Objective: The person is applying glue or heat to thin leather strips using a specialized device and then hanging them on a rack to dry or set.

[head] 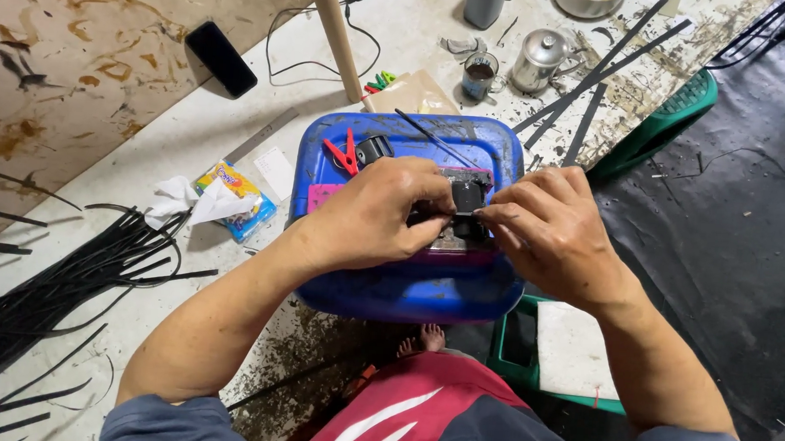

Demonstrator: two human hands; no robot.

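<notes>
Both of my hands meet over a blue plastic container [406, 291] lying on its side in front of me. My left hand [379, 212] and my right hand [549, 227] pinch a small black piece [466, 198] between their fingertips, above a pink-edged flat pad [325, 196] on the container. Red pliers [344, 153] and a black roll of tape [375, 147] lie on the container's far left part. A thin black rod [431, 136] rests across its far edge.
A bundle of black strips [47, 288] spreads at the left. A tissue pack [233, 198], a black phone [221, 57], a wooden pole [334, 28], a glass mug [481, 75], a metal teapot [540, 60], long black strips [596, 74] and green stools [662, 124] surround me.
</notes>
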